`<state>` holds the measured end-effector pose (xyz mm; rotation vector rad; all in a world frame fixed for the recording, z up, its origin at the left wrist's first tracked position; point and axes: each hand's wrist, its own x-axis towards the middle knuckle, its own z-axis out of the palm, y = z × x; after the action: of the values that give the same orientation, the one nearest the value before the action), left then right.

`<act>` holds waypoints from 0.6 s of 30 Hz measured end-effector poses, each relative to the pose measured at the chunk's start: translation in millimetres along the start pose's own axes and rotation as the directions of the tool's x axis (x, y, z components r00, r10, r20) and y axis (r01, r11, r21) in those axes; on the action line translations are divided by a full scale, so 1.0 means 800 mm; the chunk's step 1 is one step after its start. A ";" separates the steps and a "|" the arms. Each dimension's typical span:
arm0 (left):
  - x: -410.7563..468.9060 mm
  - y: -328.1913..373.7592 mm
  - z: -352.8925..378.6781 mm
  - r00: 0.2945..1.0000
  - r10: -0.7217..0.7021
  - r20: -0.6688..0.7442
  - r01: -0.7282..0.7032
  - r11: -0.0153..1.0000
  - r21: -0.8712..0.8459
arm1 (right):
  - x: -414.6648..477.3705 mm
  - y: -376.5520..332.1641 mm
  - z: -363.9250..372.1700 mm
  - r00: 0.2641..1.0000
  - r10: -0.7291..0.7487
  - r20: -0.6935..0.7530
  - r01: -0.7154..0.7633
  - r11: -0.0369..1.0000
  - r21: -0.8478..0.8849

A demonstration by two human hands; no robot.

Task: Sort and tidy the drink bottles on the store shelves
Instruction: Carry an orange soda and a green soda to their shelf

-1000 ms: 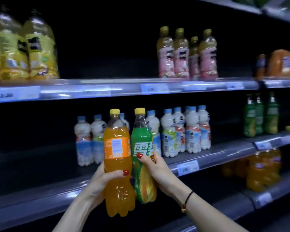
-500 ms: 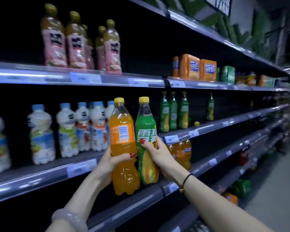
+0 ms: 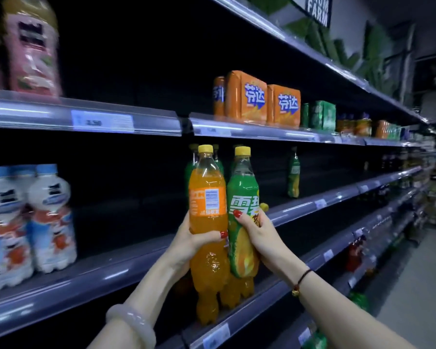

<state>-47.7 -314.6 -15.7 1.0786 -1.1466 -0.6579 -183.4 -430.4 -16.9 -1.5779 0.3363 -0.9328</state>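
Your view is dim: the shelf backs (image 3: 136, 71) go near black, and the main bright spots are bluish glare on the shelf edge strips (image 3: 126, 122). The pink-labelled bottles (image 3: 30, 46) and white bottles (image 3: 48, 217) at your left edge are motion-smeared, and the wide lens bows the shelf lines toward the corners.

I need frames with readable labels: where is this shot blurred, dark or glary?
Head view: the pink-labelled bottles at top left are motion-smeared and the white bottles soft; the orange soda bottle and green soda bottle at centre are sharp; shelf interiors are nearly black; light streaks glare on the shelf-edge strips.
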 end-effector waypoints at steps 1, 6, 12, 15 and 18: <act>0.021 -0.008 0.009 1.000 0.002 0.011 -0.002 1.000 0.003 | 0.013 0.003 -0.017 1.000 -0.007 -0.011 0.008 1.000 0.006; 0.117 -0.041 0.063 1.000 -0.003 0.031 0.003 1.000 0.002 | 0.077 0.018 -0.105 1.000 -0.019 -0.023 0.020 0.999 0.027; 0.207 -0.081 0.120 0.999 -0.016 -0.047 0.017 1.000 0.020 | 0.157 0.042 -0.200 0.999 -0.042 0.023 0.041 0.998 0.042; 0.242 -0.099 0.147 0.993 0.003 -0.117 -0.001 1.000 0.019 | 0.203 0.054 -0.242 0.995 -0.051 0.087 0.049 0.999 0.019; 0.272 -0.112 0.170 0.973 0.001 -0.229 0.000 1.000 0.006 | 0.251 0.061 -0.277 0.988 -0.055 0.147 0.054 0.998 0.013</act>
<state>-97.6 -581.4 -9.3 1.1276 -0.9494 -0.5146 -201.1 -731.9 5.3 -1.6440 0.1861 -0.8527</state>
